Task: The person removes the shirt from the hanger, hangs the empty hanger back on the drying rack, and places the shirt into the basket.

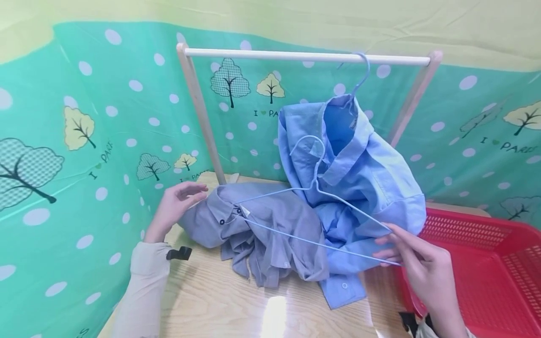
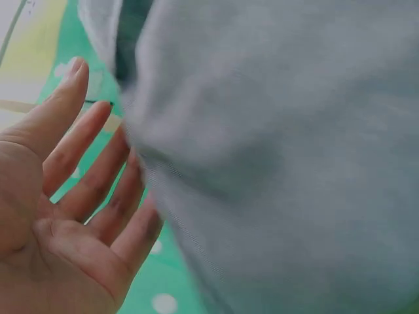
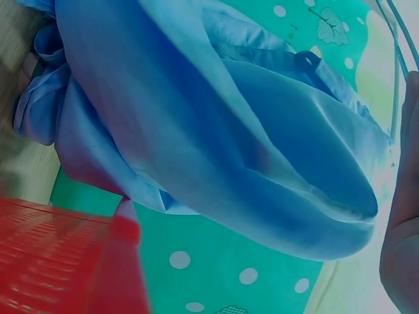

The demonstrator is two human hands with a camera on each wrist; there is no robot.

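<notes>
Right hand [image 1: 427, 265] grips hanger [image 1: 314, 187]; grey shirt [image 1: 287, 212] hides other end

Thin blue hanger [image 1: 314, 185]: hook upward, left end within the collar of a crumpled, dark-buttoned grey shirt [image 1: 287, 211].

Red perforated basket [image 1: 473, 277] at right, green tree-print backdrop [image 1: 139, 112], wooden tabletop [image 1: 215, 300]

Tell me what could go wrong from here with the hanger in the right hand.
The left hand is at the grey shirt's edge without gripping it, so the shirt might slide if the hanger moves. The hanger's hook overlaps the blue shirt in the head view, so it could snag that cloth. The right hand holds only one end, so the hanger may twist.
</notes>
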